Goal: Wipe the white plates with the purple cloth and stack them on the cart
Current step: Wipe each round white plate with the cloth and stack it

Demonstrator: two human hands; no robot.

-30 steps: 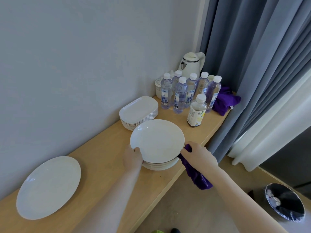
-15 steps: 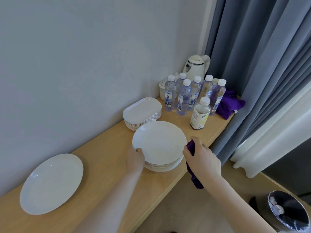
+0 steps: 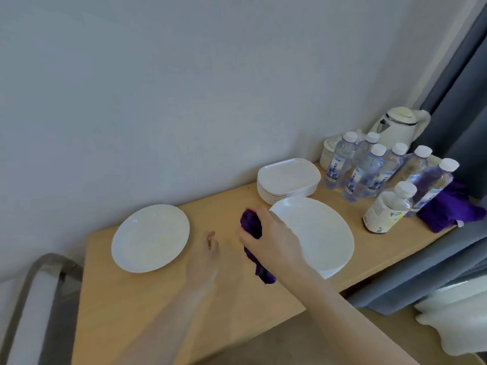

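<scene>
At nine o'clock, low in the view, a metal cart frame (image 3: pixel 39 288) stands just beside the end of the wooden counter (image 3: pixel 158 306). A single round white plate (image 3: pixel 150 238) lies on the counter at about ten o'clock from the hands. The left hand (image 3: pixel 208 252) is blurred; it holds nothing, but how far its fingers curl I cannot tell. Just at its three o'clock, the right hand (image 3: pixel 271 241) grips a bunched purple cloth (image 3: pixel 253 230), whose tail hangs below the palm, partly over the near rim of a stack of round plates (image 3: pixel 321 235). At twelve o'clock from that stack sits a pile of squarish plates (image 3: pixel 288 180). Toward two o'clock stand water bottles (image 3: pixel 366 175), a white kettle (image 3: pixel 398 127), a second purple cloth (image 3: pixel 450 209) and a grey curtain (image 3: pixel 458 85).
</scene>
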